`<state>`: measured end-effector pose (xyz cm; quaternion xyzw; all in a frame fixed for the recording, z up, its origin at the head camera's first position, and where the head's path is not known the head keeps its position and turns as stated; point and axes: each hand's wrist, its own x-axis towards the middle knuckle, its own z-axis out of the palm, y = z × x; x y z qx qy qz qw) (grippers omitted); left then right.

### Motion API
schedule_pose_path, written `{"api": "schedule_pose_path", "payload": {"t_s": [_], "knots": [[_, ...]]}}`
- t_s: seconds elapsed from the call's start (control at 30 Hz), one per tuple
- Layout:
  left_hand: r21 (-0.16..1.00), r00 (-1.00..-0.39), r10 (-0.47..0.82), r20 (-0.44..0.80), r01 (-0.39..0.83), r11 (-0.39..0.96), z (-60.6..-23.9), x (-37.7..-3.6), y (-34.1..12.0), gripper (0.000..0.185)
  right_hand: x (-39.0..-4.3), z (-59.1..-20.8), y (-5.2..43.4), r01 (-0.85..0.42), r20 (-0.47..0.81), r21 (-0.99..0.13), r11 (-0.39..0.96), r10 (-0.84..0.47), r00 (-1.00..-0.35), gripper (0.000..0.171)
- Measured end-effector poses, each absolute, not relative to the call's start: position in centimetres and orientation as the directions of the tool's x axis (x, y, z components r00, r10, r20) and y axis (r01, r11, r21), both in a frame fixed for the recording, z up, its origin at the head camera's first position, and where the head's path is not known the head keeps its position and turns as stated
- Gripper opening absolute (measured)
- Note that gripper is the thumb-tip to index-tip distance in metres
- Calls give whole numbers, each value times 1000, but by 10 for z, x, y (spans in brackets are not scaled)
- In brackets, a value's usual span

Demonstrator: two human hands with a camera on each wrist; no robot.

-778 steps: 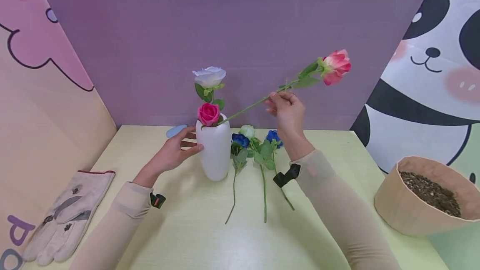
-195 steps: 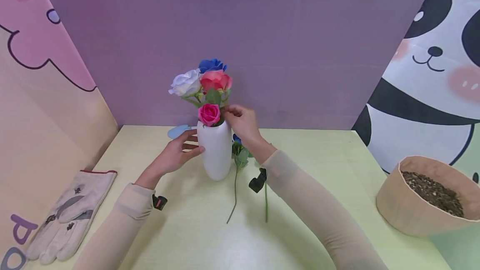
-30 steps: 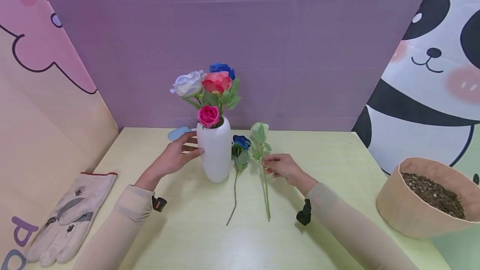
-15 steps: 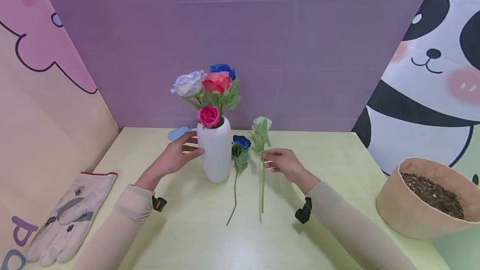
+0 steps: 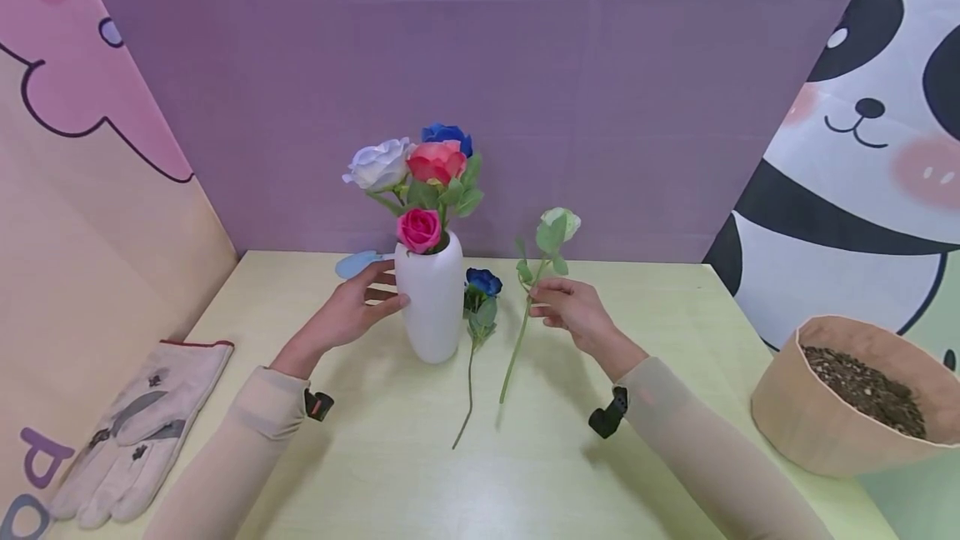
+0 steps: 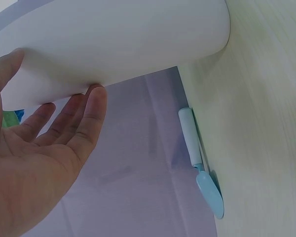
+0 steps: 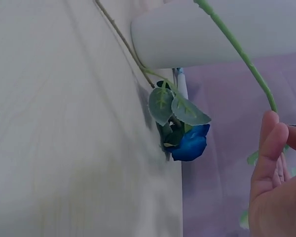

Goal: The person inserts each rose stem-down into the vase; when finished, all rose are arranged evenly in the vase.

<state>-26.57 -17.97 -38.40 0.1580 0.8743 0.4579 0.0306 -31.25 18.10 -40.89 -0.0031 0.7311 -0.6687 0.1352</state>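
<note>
A white vase stands upright on the table. It bears a pale lavender rose, a coral flower, a blue flower and a deep pink rose. My left hand touches the vase's left side with thumb and fingertips, also seen in the left wrist view. My right hand pinches the green stem of a white artificial rose just below its leaves, the stem slanting down to the left. Between vase and right hand, another blue flower lies on the table, stem toward me.
A light blue trowel lies behind the vase on its left. Work gloves rest at the table's left edge. A tan pot holding dark soil stands at the right edge. A purple cloth hangs behind the table.
My right hand has lifted the white rose and tilted it, bloom up to the right and stem end swinging left. The left hand and vase stay put.
</note>
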Motion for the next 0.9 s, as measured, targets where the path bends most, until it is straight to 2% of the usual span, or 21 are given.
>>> {"api": "schedule_pose_path", "payload": {"t_s": [0.13,0.9], "knots": [[810,-946,308,98,256,527,-382,-266,-179,71,-312,-403,180,163,-172,-984,66,-161,-972,30],[810,-948,303,101,255,528,-382,-264,-178,68,-307,-365,184,108,-91,-977,-185,-98,-991,16]]}}
